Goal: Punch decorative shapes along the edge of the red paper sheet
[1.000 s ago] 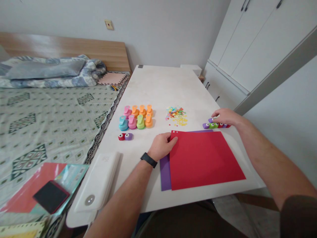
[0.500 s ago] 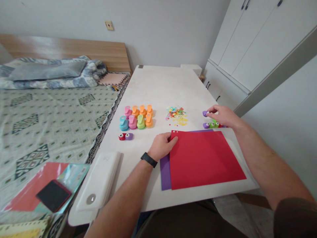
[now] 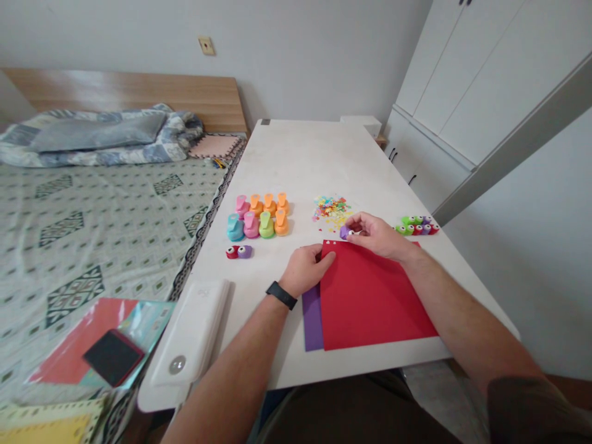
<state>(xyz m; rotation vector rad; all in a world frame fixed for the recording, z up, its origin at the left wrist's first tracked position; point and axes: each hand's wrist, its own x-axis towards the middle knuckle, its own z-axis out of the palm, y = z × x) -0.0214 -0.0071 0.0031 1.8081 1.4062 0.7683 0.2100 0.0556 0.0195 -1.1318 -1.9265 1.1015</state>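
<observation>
My right hand (image 3: 377,235) pinches a small purple punch (image 3: 345,232) just above the far edge of the red paper sheet (image 3: 370,296). That red sheet lies on a purple sheet (image 3: 312,320) on the white table (image 3: 296,160). My left hand (image 3: 305,269), with a black band at the wrist, rests on the sheets' upper left corner, fingers curled against the red paper. Just beyond the purple punch is a small heap of coloured paper bits (image 3: 332,209).
Several big lever punches (image 3: 258,217) stand left of centre, with a red and a purple small punch (image 3: 239,251) in front of them. More small punches (image 3: 417,225) sit at the right edge. A white device (image 3: 192,333) lies near left; a bed (image 3: 92,209) adjoins the table.
My right hand picked a purple punch from the cluster at the right edge and carried it left to the far edge of the red sheet. The left hand stayed put.
</observation>
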